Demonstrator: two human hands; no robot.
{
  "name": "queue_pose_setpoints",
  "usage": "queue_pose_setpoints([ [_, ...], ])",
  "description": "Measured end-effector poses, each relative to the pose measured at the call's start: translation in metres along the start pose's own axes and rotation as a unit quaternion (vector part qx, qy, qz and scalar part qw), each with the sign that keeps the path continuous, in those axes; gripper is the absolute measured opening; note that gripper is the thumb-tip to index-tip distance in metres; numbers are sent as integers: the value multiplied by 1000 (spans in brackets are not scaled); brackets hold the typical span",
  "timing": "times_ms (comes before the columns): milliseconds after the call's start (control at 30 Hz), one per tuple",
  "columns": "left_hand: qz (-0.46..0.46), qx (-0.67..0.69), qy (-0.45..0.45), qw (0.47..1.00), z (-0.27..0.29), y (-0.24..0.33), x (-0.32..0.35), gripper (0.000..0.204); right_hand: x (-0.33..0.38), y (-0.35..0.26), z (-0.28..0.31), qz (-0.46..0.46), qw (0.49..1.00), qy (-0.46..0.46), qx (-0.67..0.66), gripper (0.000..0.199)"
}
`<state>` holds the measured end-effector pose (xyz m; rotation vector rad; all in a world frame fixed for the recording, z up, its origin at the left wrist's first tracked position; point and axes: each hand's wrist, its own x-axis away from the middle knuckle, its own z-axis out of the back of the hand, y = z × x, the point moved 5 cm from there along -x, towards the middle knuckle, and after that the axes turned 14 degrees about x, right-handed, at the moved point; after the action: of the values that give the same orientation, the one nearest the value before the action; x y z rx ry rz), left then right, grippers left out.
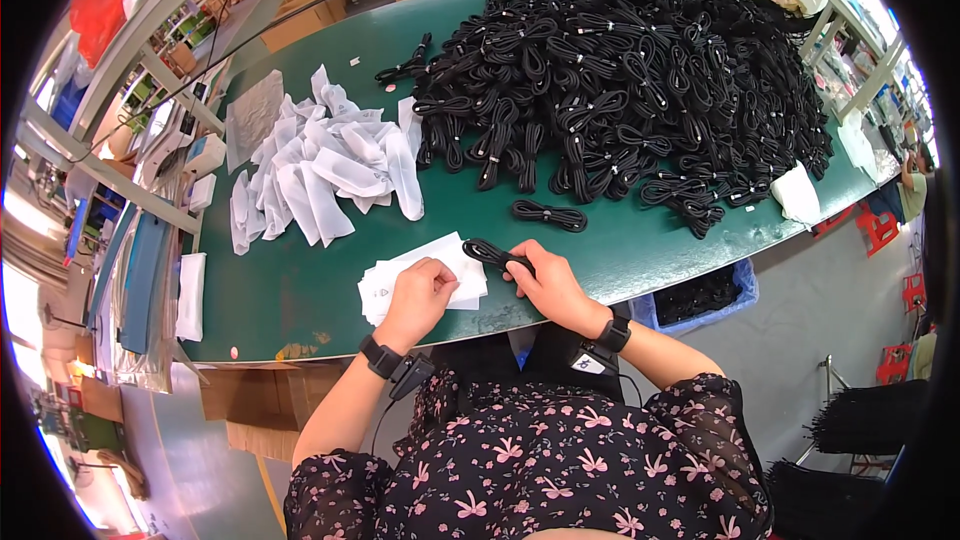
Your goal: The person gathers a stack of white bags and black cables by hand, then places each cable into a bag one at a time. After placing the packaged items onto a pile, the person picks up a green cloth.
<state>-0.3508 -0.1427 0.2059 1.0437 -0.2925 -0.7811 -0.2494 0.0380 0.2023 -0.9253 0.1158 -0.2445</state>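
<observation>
Coiled cable [484, 250] in the right hand [548, 285]

The right grip holds it at two o'clock from the white sleeves [466, 278]. The left hand [420, 292] is over them, grip narrow; whether it pinches one, I cannot tell.

1 coiled black cable [486, 252] is held beside loosely stacked white pouches [469, 290].

Heaped black cables [620, 80] on a green worktable [630, 245] show a workshop.
</observation>
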Motion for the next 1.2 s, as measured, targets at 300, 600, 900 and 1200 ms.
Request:
queue_pose_setpoints([
  [300,48,82,35,995,3,-8,1,10,-26,9,-24,6,997,74,-34,30],
  [600,114,214,65,968,7,-27,5,9,-6,-15,-3,93,995,33,4,22],
  [900,-39,93,16,995,-2,9,3,6,10,-34,8,382,885,62,259,22],
  [1200,-202,-22,27,979,9,54,-9,11,-17,-20,0,160,986,35,24,27],
])
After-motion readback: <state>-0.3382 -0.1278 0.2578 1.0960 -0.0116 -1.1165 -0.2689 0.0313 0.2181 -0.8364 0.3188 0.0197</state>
